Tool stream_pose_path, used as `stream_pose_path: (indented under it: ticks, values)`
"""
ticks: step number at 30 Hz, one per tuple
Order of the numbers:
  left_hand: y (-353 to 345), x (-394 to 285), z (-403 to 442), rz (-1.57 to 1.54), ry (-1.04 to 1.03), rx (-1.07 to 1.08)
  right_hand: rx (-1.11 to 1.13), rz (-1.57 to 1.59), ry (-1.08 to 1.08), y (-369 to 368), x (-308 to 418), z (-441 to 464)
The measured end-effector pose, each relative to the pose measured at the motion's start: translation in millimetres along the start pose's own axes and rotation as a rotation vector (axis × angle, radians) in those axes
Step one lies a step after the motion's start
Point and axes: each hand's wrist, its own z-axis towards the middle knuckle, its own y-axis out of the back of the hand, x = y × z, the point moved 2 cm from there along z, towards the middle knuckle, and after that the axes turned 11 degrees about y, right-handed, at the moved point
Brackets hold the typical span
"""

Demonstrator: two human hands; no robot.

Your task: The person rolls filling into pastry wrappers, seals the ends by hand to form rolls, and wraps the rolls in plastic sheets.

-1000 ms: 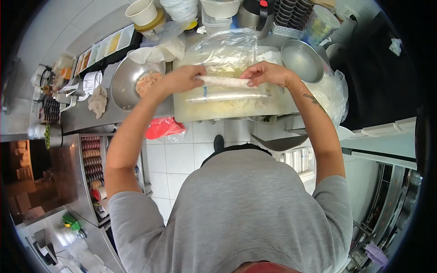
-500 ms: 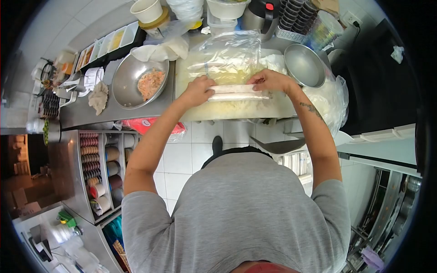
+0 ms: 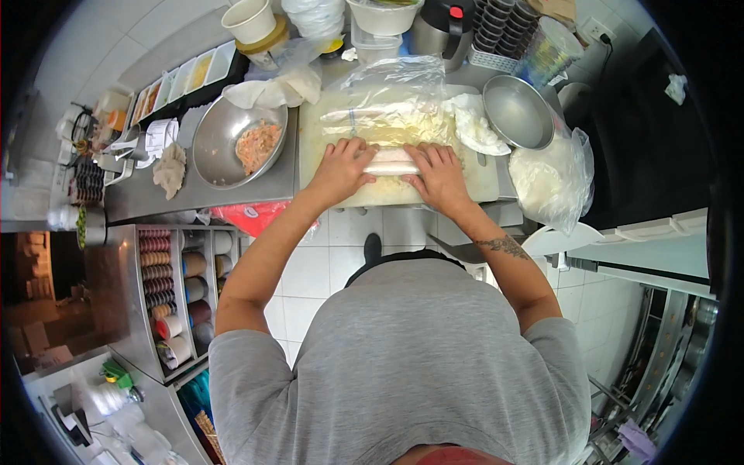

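A long, whitish-pink roll [image 3: 392, 161] lies across the cutting board [image 3: 325, 194]. My left hand [image 3: 342, 169] rests over its left part, fingers curled across the top and thumb on the near side. My right hand [image 3: 436, 172] grips its right part in the same way, with a short stretch of roll showing between the hands. The roll's ends are hidden under my palms. Just beyond the fingers lies a crinkled clear plastic sheet [image 3: 399, 77], with another long pale shape [image 3: 349, 115] along it.
Left of the board stands a steel bowl [image 3: 213, 139] with an orange-pink minced mixture [image 3: 257, 146]. A crumpled white cloth [image 3: 477, 128], a round metal pan [image 3: 518, 112] and a plastic bag of pale stuff [image 3: 550, 174] are on the right. Tubs and a steel jug [image 3: 438, 35] line the back.
My right hand has moved left from the roll's right end and now lies over it, closer to my left hand. The left fingers have spread over the roll, whose two strips now look like one.
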Motion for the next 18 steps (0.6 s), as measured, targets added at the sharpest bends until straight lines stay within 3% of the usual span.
stream_pose_path:
  ticks: [6,12,14,18]
  values:
    - [2,-2,2,0.023,-0.010,0.012,-0.120,-0.137,0.066,3,7,4]
    - [8,-1,7,-0.066,-0.013,0.163,-0.032,0.030,0.102,2,-3,8]
    - [5,10,12,-0.223,-0.009,0.256,0.060,0.198,0.042,10,-9,11]
    - [2,21,21,-0.256,0.072,0.240,0.179,0.418,-0.089,20,-19,27]
